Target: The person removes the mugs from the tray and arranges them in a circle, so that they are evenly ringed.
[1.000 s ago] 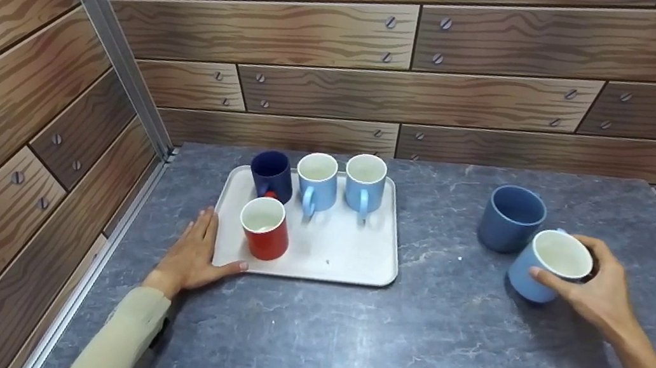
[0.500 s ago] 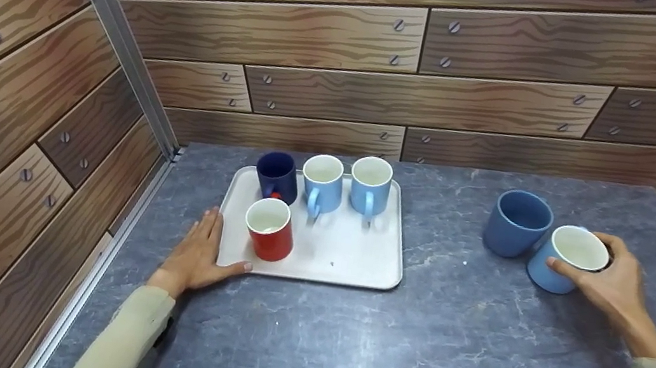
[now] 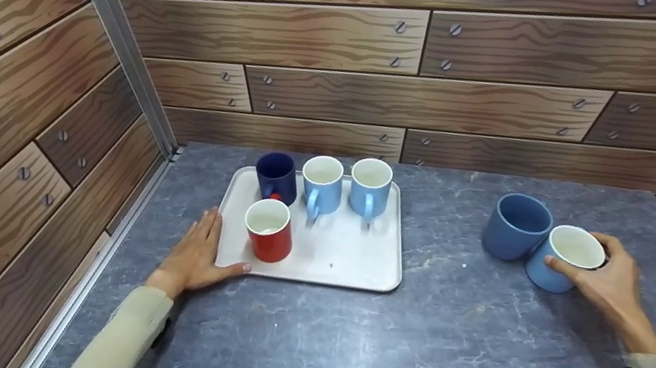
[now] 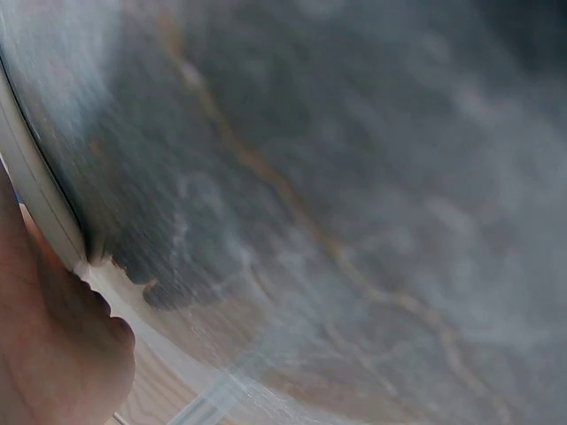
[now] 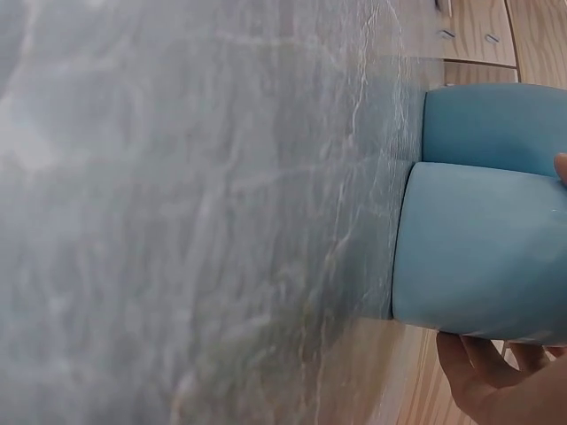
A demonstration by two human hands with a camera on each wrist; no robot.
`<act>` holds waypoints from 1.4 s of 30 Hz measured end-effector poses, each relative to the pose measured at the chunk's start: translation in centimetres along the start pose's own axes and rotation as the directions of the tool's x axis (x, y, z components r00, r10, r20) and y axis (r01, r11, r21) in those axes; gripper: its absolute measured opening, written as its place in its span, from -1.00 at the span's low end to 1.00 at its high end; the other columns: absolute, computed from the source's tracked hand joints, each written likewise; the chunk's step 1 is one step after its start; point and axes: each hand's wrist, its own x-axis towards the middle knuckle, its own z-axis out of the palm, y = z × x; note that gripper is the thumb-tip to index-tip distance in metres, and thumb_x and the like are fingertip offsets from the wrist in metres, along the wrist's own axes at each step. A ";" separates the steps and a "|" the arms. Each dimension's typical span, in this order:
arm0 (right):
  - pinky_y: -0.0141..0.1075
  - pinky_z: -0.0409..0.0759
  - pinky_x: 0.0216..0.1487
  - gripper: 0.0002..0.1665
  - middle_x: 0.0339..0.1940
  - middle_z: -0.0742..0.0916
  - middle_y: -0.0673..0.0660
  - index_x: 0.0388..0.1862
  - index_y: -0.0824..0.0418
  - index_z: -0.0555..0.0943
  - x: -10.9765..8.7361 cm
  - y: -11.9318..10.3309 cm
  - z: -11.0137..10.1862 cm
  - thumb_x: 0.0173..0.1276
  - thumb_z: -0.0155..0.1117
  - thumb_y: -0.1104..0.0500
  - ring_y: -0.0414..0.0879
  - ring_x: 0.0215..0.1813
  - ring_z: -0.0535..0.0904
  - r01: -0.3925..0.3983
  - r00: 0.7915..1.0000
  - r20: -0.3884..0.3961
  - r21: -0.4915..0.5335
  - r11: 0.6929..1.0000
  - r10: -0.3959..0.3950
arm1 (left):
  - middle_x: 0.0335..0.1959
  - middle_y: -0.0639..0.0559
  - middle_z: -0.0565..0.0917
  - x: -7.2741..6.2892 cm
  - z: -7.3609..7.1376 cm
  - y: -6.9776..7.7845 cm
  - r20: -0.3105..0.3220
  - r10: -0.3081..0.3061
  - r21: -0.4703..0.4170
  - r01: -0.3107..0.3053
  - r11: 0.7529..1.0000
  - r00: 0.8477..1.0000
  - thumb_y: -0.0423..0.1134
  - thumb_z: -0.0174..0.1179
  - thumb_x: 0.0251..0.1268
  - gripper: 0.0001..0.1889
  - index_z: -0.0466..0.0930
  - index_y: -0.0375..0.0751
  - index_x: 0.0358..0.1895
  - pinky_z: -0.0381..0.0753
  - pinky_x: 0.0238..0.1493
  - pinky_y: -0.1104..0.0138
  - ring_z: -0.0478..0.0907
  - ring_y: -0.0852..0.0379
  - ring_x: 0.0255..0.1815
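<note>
My right hand (image 3: pixel 603 283) grips a light blue mug (image 3: pixel 550 270) with a white inside, thumb on the near side and fingers behind. The mug stands upright on the table, close against a darker blue mug (image 3: pixel 510 235); the right wrist view shows the held mug (image 5: pixel 483 248) with its base at the tabletop. On the left, my left hand (image 3: pixel 193 255) lies with straight fingers along the left edge of a white tray (image 3: pixel 350 258), thumb at its front corner. Upon the tray are a red mug (image 3: pixel 270 243), a navy mug (image 3: pixel 283 181) and two light blue mugs (image 3: pixel 326 193).
The grey marbled table (image 3: pixel 369 350) is bounded by a wood-print back wall (image 3: pixel 334 50) and a left side wall (image 3: pixel 35 168). Metal posts (image 3: pixel 122 46) stand in the corners. The tray's right half, in front of the light blue mugs, is bare.
My right hand has set the light blue mug down, a little farther back and to the right, beside the darker blue mug. The left hand stays at the tray; the head view shifted slightly.
</note>
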 end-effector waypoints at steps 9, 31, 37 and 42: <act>-0.40 0.37 -0.08 0.03 0.22 0.66 0.40 0.43 0.44 0.48 -0.1 0.1 -0.2 0.15 0.73 -0.07 -0.21 -0.04 0.49 -0.005 1.000 -0.019 -0.006 1.000 0.005 | 0.73 -0.50 -0.04 0.1 0.0 0.4 -0.039 0.036 -0.020 -0.037 0.999 0.999 0.64 0.19 0.19 0.43 -0.10 -0.58 0.68 -0.02 0.74 -0.22 -0.10 -0.44 0.76; -0.23 0.46 0.04 0.23 0.43 0.42 0.52 0.61 0.45 0.26 -1.0 -2.7 -1.7 0.24 0.65 -0.19 0.49 0.37 0.45 -0.003 1.000 0.016 -0.041 0.999 0.004 | 0.75 -0.45 -0.08 0.1 0.0 0.1 -0.010 0.011 -0.002 -0.012 1.000 1.000 0.63 0.16 0.20 0.42 -0.16 -0.52 0.70 -0.06 0.77 -0.15 -0.15 -0.36 0.78; -0.21 0.45 0.51 0.14 0.45 0.48 0.40 0.61 0.37 0.33 -0.9 -5.9 -2.4 0.23 0.68 -0.09 0.35 0.44 0.41 0.079 0.995 -0.056 0.018 0.997 -0.078 | 0.75 -0.45 -0.08 0.2 0.0 -0.1 -0.012 0.008 0.003 -0.008 1.000 1.000 0.63 0.15 0.21 0.41 -0.16 -0.53 0.70 -0.04 0.77 -0.16 -0.15 -0.37 0.78; -0.62 0.34 0.21 0.01 0.34 0.61 0.31 0.51 0.34 0.46 -1.2 -9.4 -0.5 0.16 0.74 0.08 -0.17 0.27 0.49 0.230 0.971 -0.087 0.106 0.967 -0.222 | 0.75 -0.45 -0.10 0.2 0.0 0.0 0.000 0.005 -0.002 -0.005 1.000 1.000 0.64 0.15 0.21 0.42 -0.17 -0.52 0.70 -0.07 0.77 -0.15 -0.17 -0.37 0.79</act>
